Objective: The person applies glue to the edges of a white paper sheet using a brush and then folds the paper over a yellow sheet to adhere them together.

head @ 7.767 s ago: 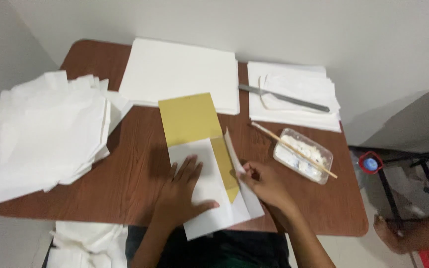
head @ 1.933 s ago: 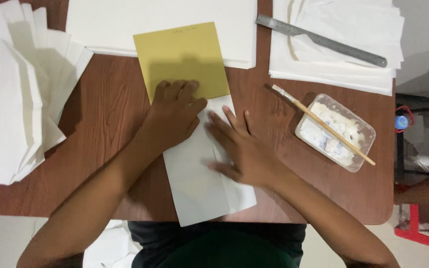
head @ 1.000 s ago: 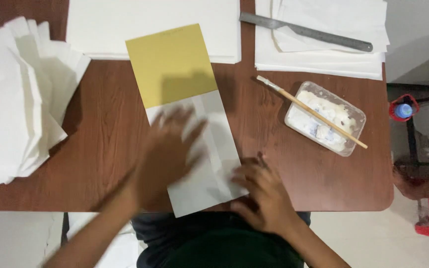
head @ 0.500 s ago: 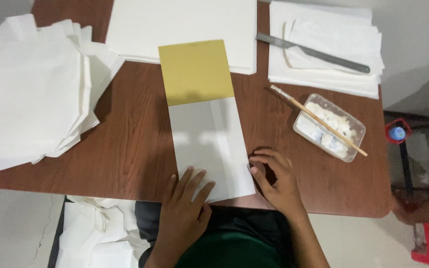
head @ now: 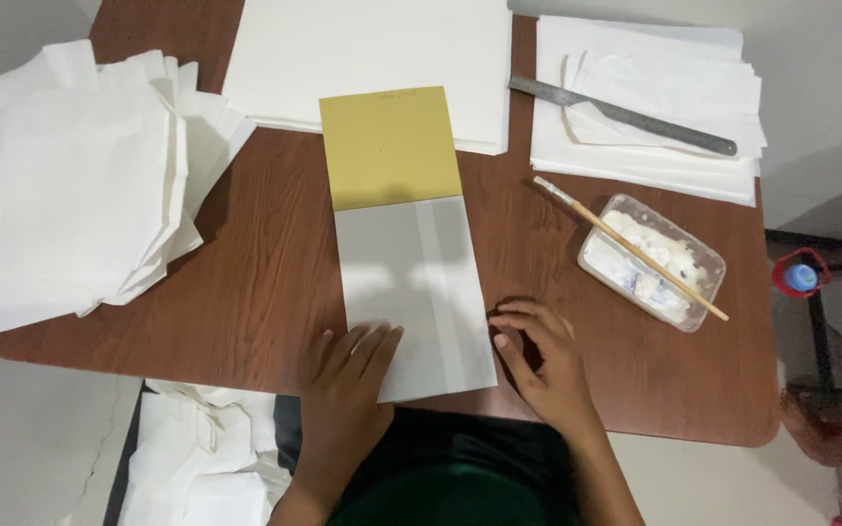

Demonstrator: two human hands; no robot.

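I had the folded white sheet (head: pixel 411 297) lying near the front edge of the table (head: pixel 265 282), its far end overlapping a yellow card (head: pixel 389 146) that ran up toward the stack of white paper (head: pixel 372 49) at the back edge. My left hand (head: pixel 348 375) lay flat, fingers apart, touching the sheet's near left corner; my right hand (head: pixel 538 356) rested just beside its right edge, fingers loosely curled and clamped on nothing. From there I judged the risk to be the sheet skewing off the card if one hand pressed or slid harder than the other. The paste tray (head: pixel 650 263) with its brush (head: pixel 631 248) stood near my right hand toward the right edge, so a careless sweep could have tipped it. The heap of folded sheets (head: pixel 70 185) overhung the left edge.
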